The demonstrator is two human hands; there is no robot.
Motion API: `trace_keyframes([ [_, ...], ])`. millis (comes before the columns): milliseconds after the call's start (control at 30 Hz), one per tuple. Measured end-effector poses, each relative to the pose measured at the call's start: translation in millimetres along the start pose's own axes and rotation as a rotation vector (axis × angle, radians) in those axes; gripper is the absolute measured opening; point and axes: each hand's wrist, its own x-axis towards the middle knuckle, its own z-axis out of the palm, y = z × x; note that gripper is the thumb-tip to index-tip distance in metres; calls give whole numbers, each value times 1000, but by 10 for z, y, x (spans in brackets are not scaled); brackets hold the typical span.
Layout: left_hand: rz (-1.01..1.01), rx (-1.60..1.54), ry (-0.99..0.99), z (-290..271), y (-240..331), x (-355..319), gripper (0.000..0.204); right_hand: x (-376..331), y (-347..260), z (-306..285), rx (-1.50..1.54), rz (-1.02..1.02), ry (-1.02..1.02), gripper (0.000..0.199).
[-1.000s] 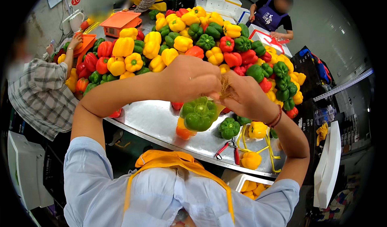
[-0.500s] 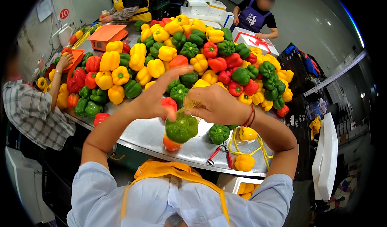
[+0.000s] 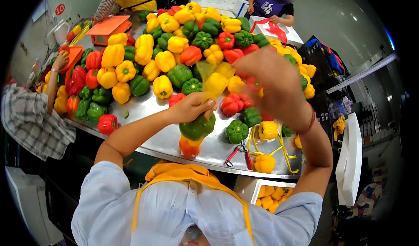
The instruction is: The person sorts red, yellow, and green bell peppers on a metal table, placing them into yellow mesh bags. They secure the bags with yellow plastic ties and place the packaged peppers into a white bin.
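In front of my chest, my left hand [image 3: 194, 108] is closed around the gathered neck of a yellow mesh bag [image 3: 214, 85], whose loose end flares up above my fingers. Below that hand a green bell pepper [image 3: 197, 127] sits on top of a yellow one, with an orange-red pepper [image 3: 190, 147] at the bottom, all in one upright stack. My right hand [image 3: 273, 84] is raised to the right of the bag, over the pepper pile; motion smears its fingers.
A large heap of red, yellow and green peppers [image 3: 165, 61] covers the metal table [image 3: 152, 143]. Red-handled pliers [image 3: 239, 155] and yellow straps [image 3: 278, 150] lie at the front right. An orange scale [image 3: 109, 27] stands at the far left. Other people work around the table.
My left hand was open beside the bag and is now closed on its neck. My right hand, earlier gripping the bag's gathered top, has moved right and away.
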Motion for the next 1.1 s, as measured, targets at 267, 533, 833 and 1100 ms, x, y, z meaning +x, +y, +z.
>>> trace_keyframes([
  [267,108,217,-7,136,-95,113,8,-211,-240,562,-252,101,-830,76],
  [533,87,186,-140,-19,58,140,18,-175,-46,427,-170,135,-907,12],
  [833,164,251,-413,-402,168,158,43,236,-55,272,-231,100,-1010,4],
  [1100,-8,-450,-576,-1011,-171,783,91,867,343,12,-532,-102,-884,5],
])
